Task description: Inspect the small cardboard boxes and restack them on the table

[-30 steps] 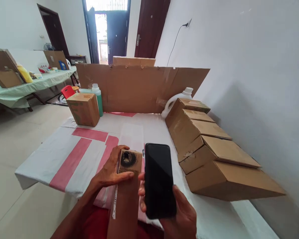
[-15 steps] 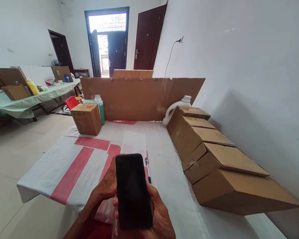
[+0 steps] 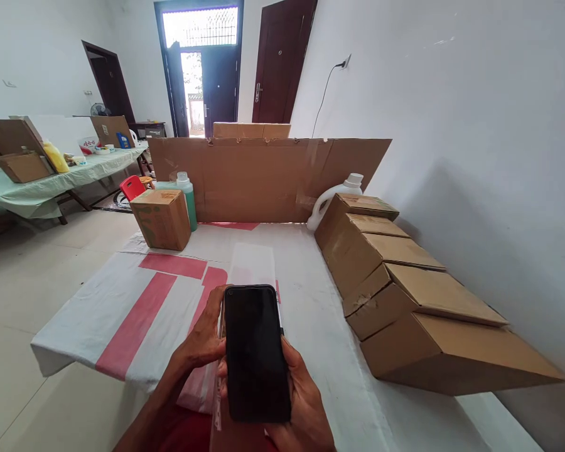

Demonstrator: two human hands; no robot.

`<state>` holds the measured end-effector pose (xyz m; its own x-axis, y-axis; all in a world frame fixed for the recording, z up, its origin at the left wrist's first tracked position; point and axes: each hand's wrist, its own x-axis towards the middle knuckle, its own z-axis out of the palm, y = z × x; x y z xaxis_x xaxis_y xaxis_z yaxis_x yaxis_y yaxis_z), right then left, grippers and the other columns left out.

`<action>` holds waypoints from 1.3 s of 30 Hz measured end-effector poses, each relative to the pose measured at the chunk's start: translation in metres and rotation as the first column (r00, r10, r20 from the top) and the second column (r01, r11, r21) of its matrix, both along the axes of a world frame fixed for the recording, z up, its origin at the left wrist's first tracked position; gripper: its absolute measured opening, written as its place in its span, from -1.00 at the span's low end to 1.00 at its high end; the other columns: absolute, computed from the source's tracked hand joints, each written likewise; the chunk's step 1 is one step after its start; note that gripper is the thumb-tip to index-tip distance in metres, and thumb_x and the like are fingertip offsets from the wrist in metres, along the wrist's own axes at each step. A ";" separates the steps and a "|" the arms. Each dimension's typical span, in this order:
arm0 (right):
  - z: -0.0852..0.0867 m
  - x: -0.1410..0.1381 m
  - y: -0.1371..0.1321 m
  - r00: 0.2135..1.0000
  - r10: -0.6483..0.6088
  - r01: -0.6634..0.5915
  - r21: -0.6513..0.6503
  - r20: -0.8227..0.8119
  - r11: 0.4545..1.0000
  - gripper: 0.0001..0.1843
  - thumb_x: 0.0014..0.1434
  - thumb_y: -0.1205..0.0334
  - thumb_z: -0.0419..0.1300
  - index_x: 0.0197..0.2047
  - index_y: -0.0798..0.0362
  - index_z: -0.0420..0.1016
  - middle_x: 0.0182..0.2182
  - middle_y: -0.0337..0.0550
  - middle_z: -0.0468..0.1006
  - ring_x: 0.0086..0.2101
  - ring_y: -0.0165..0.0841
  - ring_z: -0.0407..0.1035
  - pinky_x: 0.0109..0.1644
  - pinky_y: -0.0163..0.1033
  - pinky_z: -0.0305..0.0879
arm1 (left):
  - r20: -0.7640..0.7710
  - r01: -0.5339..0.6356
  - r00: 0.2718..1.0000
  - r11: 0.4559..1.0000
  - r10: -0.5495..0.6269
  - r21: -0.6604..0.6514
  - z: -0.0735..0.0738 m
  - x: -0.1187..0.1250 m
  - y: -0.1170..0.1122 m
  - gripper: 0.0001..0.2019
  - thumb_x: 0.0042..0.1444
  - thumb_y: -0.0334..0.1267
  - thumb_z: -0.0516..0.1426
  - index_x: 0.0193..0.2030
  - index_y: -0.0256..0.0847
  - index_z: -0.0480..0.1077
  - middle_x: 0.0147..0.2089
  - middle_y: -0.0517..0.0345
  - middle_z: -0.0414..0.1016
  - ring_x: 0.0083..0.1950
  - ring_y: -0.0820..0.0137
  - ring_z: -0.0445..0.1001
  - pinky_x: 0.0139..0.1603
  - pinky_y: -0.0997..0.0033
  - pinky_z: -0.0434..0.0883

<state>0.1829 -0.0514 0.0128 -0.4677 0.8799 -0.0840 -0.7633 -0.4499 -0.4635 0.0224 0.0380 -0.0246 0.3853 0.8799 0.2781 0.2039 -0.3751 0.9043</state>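
Note:
A black smartphone [image 3: 258,355] with a dark screen stands tilted toward me above the near edge of the table. My right hand [image 3: 304,398] is closed around its right side and lower part, with fingertips showing at the left edge. At the phone's upper left, my left hand [image 3: 204,339] is closed against the edge, its fingers partly hidden behind. A brown strip of cardboard [image 3: 218,408] shows below the phone's left side. Behind the phone, a translucent white sheet [image 3: 253,263] lies on the white cloth.
The table's white cloth [image 3: 311,282] has red markings. A row of cardboard boxes [image 3: 405,301] lines the right side. At the back stand a cardboard panel [image 3: 258,179], a small box [image 3: 162,220], a green bottle [image 3: 188,204] and a white jug [image 3: 332,198].
The phone and both hands have shifted slightly right and up in view. The pen beside the phone is now mostly hidden behind it. The background has moved up a little.

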 end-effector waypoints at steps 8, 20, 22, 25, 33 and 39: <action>-0.025 0.047 0.027 0.878 -0.380 0.410 -0.050 0.291 0.911 -0.40 0.21 -0.22 0.24 0.03 0.15 0.62 -0.14 0.05 0.71 -0.24 -0.17 0.60 -0.12 -0.08 0.50 | 0.009 -0.075 0.997 0.993 0.076 -0.097 0.001 -0.016 -0.003 -0.31 0.13 0.03 0.29 0.32 -0.11 0.17 0.25 -0.09 0.39 0.29 0.02 0.40 0.37 -0.09 0.26; -0.124 0.121 0.090 -0.058 -0.545 0.597 0.467 0.836 0.652 -0.57 0.15 -0.07 0.23 -0.62 -0.10 0.23 -0.67 -0.35 0.18 -0.53 -0.33 0.10 -0.36 -0.16 0.02 | 0.024 -0.082 0.996 0.980 0.088 -0.180 -0.013 -0.014 0.016 -0.26 0.15 0.11 0.25 0.37 -0.12 0.14 0.30 -0.10 0.38 0.35 0.00 0.35 0.41 -0.10 0.21; -0.125 0.120 0.084 -0.128 -0.547 0.544 0.519 0.827 0.659 -0.67 0.15 -0.02 0.21 -0.56 -0.10 0.32 -0.61 -0.29 0.25 -0.46 -0.25 0.20 -0.31 -0.13 0.02 | 0.029 -0.071 0.997 0.978 0.078 -0.198 -0.017 -0.010 0.021 -0.25 0.16 0.13 0.24 0.39 -0.12 0.14 0.32 -0.09 0.38 0.35 0.01 0.35 0.42 -0.11 0.20; -0.127 0.120 0.077 -0.218 -0.559 0.482 0.586 0.800 0.651 -0.77 0.13 -0.01 0.23 -0.47 -0.11 0.39 -0.48 -0.17 0.33 -0.27 -0.08 0.34 -0.19 -0.06 0.11 | 0.035 -0.066 0.997 0.973 0.076 -0.219 -0.030 -0.006 0.031 -0.20 0.19 0.20 0.19 0.45 -0.12 0.10 0.41 -0.14 0.30 0.43 0.00 0.27 0.47 -0.13 0.13; -0.138 0.090 0.060 -0.236 -0.680 0.271 0.719 0.694 0.640 -0.71 0.26 0.01 0.20 -0.03 -0.06 0.55 0.06 0.07 0.47 0.21 0.10 0.23 0.35 0.25 0.06 | 0.123 -0.268 0.950 0.953 0.286 -0.142 -0.073 -0.002 0.032 -0.24 0.36 0.33 -0.20 0.54 -0.06 -0.08 0.58 -0.15 -0.09 0.56 0.10 0.04 0.51 -0.13 0.06; -0.172 0.023 -0.003 0.083 -0.828 -0.323 0.801 0.554 0.504 -0.01 0.27 0.32 0.18 0.59 -0.05 -0.31 0.53 0.14 -0.11 0.48 0.07 -0.16 0.39 0.25 0.20 | 0.033 -0.206 0.975 0.946 0.221 -0.252 -0.088 -0.014 -0.056 -0.37 0.38 0.23 -0.07 0.43 -0.05 0.23 0.42 -0.06 0.32 0.46 0.08 0.26 0.51 -0.05 0.17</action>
<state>0.2062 -0.0543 -0.1593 -0.2438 0.8512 0.4648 0.5192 0.5193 -0.6788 0.0080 -0.0177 -0.1123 0.1701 0.9836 0.0604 0.1975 -0.0940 0.9758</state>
